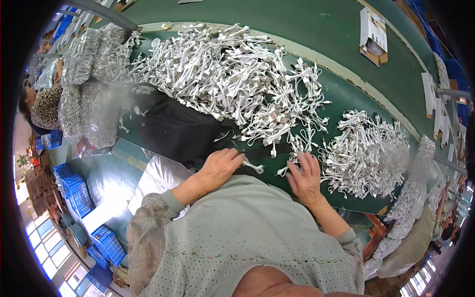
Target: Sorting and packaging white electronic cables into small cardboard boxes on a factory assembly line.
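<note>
Short white USB cables (pixel 217 69) lie in a large heap on the green table in front of me. A second, smaller heap of cables (pixel 366 153) sits to the right. My left hand (pixel 220 168) is closed at the table's near edge, with a white USB cable (pixel 253 167) sticking out of its fingertips. My right hand (pixel 305 180) has its fingers apart, beside a few loose cables (pixel 301 144) between the two heaps; its fingertips come close to them, and I cannot tell whether they touch. A black mesh bag (pixel 173 128) lies left of my left hand.
Clear bags packed with cables (pixel 94 64) are stacked at the left end, and more bags (pixel 405 213) at the right. An open carton (pixel 373 37) stands on the far green surface. Blue crates (pixel 76 193) are on the floor at left, near another person (pixel 44 106).
</note>
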`<state>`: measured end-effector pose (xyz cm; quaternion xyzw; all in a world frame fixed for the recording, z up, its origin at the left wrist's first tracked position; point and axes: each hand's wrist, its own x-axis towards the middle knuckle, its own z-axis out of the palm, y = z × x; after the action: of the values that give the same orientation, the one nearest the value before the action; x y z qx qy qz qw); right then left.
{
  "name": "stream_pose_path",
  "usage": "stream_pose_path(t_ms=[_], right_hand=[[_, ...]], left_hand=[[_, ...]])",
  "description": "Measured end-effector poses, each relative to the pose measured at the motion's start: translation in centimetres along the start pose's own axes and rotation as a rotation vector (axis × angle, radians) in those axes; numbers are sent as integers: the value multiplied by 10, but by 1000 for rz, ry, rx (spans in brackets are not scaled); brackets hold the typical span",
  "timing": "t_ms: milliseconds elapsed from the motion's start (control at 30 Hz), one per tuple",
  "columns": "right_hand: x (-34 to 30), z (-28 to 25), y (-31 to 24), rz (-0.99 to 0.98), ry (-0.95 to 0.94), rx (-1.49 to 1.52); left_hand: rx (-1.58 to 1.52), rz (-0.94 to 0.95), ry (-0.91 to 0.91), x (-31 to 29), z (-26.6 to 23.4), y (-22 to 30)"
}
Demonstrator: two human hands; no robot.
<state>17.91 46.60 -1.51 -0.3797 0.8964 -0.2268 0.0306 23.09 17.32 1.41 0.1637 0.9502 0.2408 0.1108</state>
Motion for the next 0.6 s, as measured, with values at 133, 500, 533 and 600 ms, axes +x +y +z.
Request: stream_pose_path(t_ms=[133, 500, 533, 600], right_hand=[[32, 3, 21, 14, 196, -46], [110, -43, 45, 305, 469, 313], [113, -47, 40, 348, 480, 400], [116, -55, 39, 437, 492, 541]], left_hand=[[-142, -18, 118, 21, -3, 5], [-409, -343, 214, 22, -36, 3], [-374, -312, 210, 23, -33, 6], [-232, -149, 229, 32, -26, 11]])
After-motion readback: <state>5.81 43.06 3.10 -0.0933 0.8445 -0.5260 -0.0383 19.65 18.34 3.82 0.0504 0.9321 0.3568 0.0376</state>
